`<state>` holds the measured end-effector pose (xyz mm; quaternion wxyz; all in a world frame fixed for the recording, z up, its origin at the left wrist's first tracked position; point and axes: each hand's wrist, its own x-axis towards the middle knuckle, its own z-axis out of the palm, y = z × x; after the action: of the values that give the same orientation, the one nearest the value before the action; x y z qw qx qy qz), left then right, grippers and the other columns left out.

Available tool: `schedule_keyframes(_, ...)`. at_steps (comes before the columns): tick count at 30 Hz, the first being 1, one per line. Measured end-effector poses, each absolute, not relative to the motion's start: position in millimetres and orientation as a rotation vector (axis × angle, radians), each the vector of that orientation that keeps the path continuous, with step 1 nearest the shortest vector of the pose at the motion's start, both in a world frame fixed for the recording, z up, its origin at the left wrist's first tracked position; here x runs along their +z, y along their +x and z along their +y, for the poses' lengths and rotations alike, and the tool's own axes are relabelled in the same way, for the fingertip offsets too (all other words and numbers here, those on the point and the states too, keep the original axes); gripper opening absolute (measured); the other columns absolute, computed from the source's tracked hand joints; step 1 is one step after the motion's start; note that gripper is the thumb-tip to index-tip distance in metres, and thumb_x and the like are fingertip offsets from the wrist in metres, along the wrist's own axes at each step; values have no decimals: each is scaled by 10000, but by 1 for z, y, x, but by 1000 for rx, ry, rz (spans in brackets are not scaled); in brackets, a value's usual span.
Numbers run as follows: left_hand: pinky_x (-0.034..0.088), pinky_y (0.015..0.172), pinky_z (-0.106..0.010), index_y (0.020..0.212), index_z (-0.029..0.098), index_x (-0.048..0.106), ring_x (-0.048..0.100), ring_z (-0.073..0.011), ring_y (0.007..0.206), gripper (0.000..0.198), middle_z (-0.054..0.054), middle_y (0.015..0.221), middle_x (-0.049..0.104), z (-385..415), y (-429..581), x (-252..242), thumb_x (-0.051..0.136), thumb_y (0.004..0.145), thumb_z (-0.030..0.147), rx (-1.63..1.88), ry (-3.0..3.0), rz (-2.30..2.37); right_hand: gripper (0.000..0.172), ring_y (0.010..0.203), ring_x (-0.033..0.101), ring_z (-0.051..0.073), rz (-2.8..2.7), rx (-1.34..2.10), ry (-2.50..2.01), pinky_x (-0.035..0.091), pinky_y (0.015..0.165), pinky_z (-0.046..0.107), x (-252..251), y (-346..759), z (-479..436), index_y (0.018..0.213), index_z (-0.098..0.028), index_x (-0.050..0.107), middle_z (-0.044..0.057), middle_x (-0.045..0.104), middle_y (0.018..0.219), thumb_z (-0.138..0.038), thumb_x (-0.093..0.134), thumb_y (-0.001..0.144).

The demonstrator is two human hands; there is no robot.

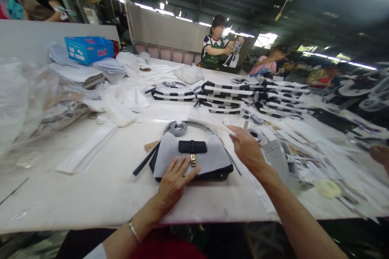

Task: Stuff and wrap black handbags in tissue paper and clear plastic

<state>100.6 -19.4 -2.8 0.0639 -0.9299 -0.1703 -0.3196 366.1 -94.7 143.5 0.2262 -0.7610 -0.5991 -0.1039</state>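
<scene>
A grey and black handbag (212, 162) lies on the worktable in front of me, with a black tab and a gold clasp (193, 159) at its front. My left hand (176, 176) rests flat on the lower front of the bag, fingers spread beside the clasp. A coiled, wrapped strap (178, 128) sits at the top of the bag near its handle. To the right of the bag, my right hand (247, 147) is raised with its fingers pinched on a thin white strip (228, 128), partly hidden by the fingers.
Stacked black-and-white wrapped bags (225, 99) stand farther back. A grey tape dispenser (278, 162) and loose paper strips (306, 141) lie right. Plastic-wrapped goods (60, 109) and a blue box (88, 49) are left. Across the table, a person (214, 46) holds a piece.
</scene>
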Motion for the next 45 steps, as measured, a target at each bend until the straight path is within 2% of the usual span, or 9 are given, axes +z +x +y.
schedule_keyframes(4, 390, 1079, -471, 1391, 331, 515, 499, -263, 1305, 566, -84, 1404, 560, -20, 101, -3, 401, 916, 46, -985, -2810, -513, 607, 1274, 530, 215, -2133, -150, -1943, 441, 1069, 380, 120, 304, -81, 1452, -209, 454, 94, 567, 1399, -16, 350, 885)
schedule_keyframes(9, 442, 980, -418, 1417, 335, 474, 595, -231, 1120, 492, -82, 1265, 634, -24, 102, 0, 459, 963, 147, -912, -2909, -569, 534, 1329, 473, 334, -2310, -114, -2124, 376, 1088, 549, 83, 284, -80, 1427, -191, 496, 157, 523, 1435, -60, 416, 915)
schedule_keyframes(13, 472, 891, -400, 1364, 314, 531, 630, -229, 977, 435, -89, 1129, 671, -26, 102, -1, 484, 961, 157, -987, -2905, -589, 468, 1368, 424, 330, -2307, -64, -2101, 290, 1124, 583, 76, 286, -90, 1453, -217, 458, 150, 481, 1476, -232, 455, 985)
schedule_keyframes(18, 472, 932, -412, 1205, 221, 612, 634, -232, 1020, 271, -85, 1093, 683, -25, 101, 0, 462, 983, 185, -1208, -2889, -538, 544, 1390, 384, 350, -2282, -23, -2128, 250, 1117, 621, 81, 277, -95, 1480, -254, 416, 151, 427, 1515, -506, 423, 998)
schedule_keyframes(22, 487, 912, -392, 1156, 145, 596, 665, -207, 936, 244, -79, 1001, 709, -24, 101, -3, 429, 978, 131, -1278, -2865, -533, 466, 1369, 416, 335, -2242, -12, -2190, 241, 1113, 619, 82, 270, -91, 1470, -310, 425, 107, 443, 1513, -447, 334, 1034)
schedule_keyframes(27, 509, 860, -381, 1098, 155, 613, 678, -197, 877, 231, -71, 953, 715, -24, 100, -8, 415, 983, 131, -1238, -2878, -534, 435, 1345, 434, 334, -2208, -86, -2207, 230, 1111, 610, 76, 261, -91, 1449, -350, 446, 85, 469, 1495, -418, 364, 1027)
schedule_keyframes(33, 508, 905, -395, 1205, 176, 614, 664, -208, 959, 311, -95, 1036, 708, -22, 97, 1, 384, 996, 153, -1161, -2893, -466, 410, 1285, 480, 323, -2243, -13, -2174, 264, 1093, 595, 86, 266, -85, 1410, -355, 496, 82, 524, 1442, -417, 373, 1024)
schedule_keyframes(38, 469, 986, -440, 1345, 206, 535, 606, -235, 1126, 390, -107, 1193, 665, -21, 95, 3, 398, 985, 146, -1079, -2947, -444, 382, 1137, 574, 274, -2328, 157, -2110, 315, 1060, 568, 103, 268, -69, 1340, -342, 570, 73, 625, 1300, -412, 357, 1030)
schedule_keyframes(45, 506, 887, -408, 1162, 179, 621, 638, -232, 1019, 249, -89, 1069, 692, -24, 95, -5, 439, 994, 194, -1062, -2990, -473, 381, 1258, 492, 282, -2285, 54, -2076, 279, 1108, 572, 85, 261, -76, 1369, -325, 548, 71, 547, 1422, -392, 447, 1008)
